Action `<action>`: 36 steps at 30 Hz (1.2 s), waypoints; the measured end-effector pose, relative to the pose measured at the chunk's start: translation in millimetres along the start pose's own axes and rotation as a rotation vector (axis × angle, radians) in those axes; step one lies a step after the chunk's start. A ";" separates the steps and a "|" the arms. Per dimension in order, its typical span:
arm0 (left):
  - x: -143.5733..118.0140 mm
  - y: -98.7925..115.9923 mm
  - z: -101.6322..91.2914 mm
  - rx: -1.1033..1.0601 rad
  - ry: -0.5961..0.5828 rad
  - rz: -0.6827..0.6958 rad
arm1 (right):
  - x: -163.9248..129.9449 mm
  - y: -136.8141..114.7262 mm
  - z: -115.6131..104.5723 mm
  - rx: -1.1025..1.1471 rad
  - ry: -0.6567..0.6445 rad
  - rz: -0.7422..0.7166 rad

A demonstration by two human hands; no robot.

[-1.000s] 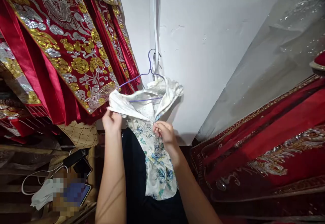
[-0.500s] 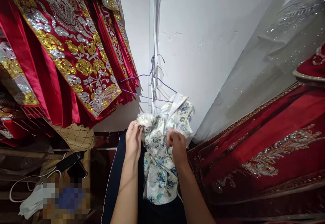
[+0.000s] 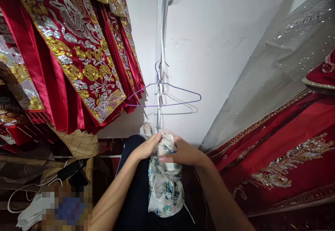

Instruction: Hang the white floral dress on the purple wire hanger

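Note:
A white garment with a blue and green floral print [image 3: 167, 192] hangs bunched between my hands, its lower part lying over my dark trousers. My left hand [image 3: 146, 147] grips its upper left edge. On the other side my right hand [image 3: 183, 150] is closed around the gathered top, fingers across the front and slightly blurred. Above both hands, a purple wire hanger [image 3: 180, 103] hangs bare from a white strap [image 3: 162, 32] against the wall. The garment is off the hanger and apart from it.
Red garments with gold and silver embroidery [image 3: 91, 70] hang at the left. A grey sparkly sheer cover [image 3: 261, 74] and red beaded fabric [image 3: 282, 154] fill the right side. A black phone [image 3: 79, 179] and white cable [image 3: 15, 196] lie at lower left.
The floral garment has come off the hanger's right arm, and both hands have moved lower and closer together with it. The hanger now hangs bare.

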State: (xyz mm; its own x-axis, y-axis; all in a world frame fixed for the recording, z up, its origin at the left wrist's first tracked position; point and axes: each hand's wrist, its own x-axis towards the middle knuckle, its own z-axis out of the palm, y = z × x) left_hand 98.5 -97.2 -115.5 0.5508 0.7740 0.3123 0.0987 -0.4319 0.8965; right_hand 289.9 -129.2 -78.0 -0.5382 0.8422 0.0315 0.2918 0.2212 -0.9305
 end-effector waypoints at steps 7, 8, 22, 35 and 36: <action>-25.3 -41.6 -64.8 0.530 -0.090 -0.178 | 49.9 -14.4 -90.9 -0.040 0.603 -0.280; -27.4 -43.3 -78.8 0.581 -0.035 -0.208 | 66.4 -10.5 -97.1 -0.043 0.661 -0.319; 6.9 -3.5 -147.2 0.800 0.398 -0.020 | 88.5 20.0 -110.5 -0.427 0.661 -0.168; 90.4 5.9 -160.0 0.850 0.391 0.078 | 64.6 -9.9 -103.7 -0.278 0.342 -0.219; 90.5 -3.0 -160.9 0.792 0.403 0.011 | 66.6 -11.2 -104.1 -0.294 0.361 -0.199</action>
State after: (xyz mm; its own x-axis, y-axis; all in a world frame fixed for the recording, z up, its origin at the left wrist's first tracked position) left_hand 14.7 48.7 -39.3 0.2359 0.8076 0.5404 0.7221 -0.5179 0.4587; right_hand 333.1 -24.4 -27.5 -0.3136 0.8745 0.3700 0.4493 0.4800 -0.7535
